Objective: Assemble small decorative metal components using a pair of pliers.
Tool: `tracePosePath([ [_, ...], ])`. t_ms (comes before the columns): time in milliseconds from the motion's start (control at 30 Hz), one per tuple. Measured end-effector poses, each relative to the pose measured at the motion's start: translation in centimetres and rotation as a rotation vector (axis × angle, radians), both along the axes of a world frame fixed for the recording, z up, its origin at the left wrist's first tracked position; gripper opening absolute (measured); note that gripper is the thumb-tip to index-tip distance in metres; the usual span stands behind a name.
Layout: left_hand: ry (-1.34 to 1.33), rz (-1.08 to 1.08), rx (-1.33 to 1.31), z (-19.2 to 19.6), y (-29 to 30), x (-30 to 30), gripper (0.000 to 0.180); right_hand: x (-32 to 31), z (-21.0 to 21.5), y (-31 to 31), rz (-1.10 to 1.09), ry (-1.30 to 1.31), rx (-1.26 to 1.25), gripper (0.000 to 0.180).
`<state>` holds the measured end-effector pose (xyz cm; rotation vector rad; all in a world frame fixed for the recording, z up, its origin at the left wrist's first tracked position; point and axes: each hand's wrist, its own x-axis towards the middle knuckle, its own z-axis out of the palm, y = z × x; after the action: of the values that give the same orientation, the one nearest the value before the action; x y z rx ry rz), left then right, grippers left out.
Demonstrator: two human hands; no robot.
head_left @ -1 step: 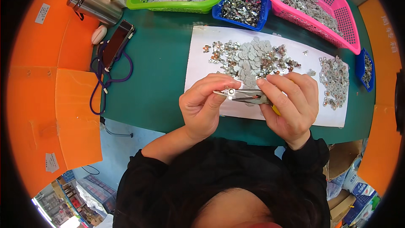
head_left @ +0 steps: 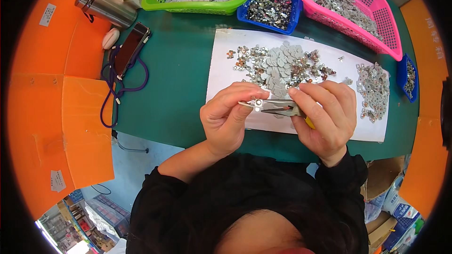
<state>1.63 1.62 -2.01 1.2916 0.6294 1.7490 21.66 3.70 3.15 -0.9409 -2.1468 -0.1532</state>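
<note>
My left hand (head_left: 230, 113) pinches a small flat metal piece (head_left: 246, 105) between thumb and fingers, with a small shiny metal clip (head_left: 258, 103) at its edge. Closed around a pair of pliers (head_left: 294, 109) with yellow on the handle is my right hand (head_left: 325, 115). The jaws of the pliers point left toward the clip and stand somewhat apart; whether they touch it, I cannot tell. Just beyond both hands, a heap of flat grey metal plates (head_left: 282, 63) lies on a white sheet (head_left: 223, 42), flanked by loose shiny clips (head_left: 254, 56).
A pile of metal pieces (head_left: 372, 89) lies at the sheet's right. Behind stand a green basket (head_left: 188, 6), a blue bin (head_left: 266, 26) and a pink basket (head_left: 339, 28), all holding metal parts. A small blue tray (head_left: 402, 77), a steel flask (head_left: 110, 7) and a phone (head_left: 131, 51) flank them.
My right hand and the pliers have shifted very slightly to the right. My left hand looks nearly still, pinching the same metal piece.
</note>
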Motion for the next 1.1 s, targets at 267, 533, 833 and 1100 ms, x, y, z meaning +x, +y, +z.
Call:
tracePosePath([
  [267,0.021,-0.018,0.002,0.0,-0.1,0.1,0.019,-0.3,0.0,-0.1,-0.011,-0.032,0.062,0.045],
  [533,0.044,0.005,0.016,-0.1,-0.1,0.0,0.019,-0.2,0.4,-0.2,-0.048,-0.107,0.089,0.039],
  [833,0.333,0.083,0.106,0.0,0.5,-1.1,0.019,-0.1,0.1,-0.3,-0.027,-0.12,0.072,0.033],
  [1100,0.946,0.056,0.236,3.8,1.8,-3.6,0.023,0.6,1.1,-0.1,0.009,-0.233,-0.037,0.05],
])
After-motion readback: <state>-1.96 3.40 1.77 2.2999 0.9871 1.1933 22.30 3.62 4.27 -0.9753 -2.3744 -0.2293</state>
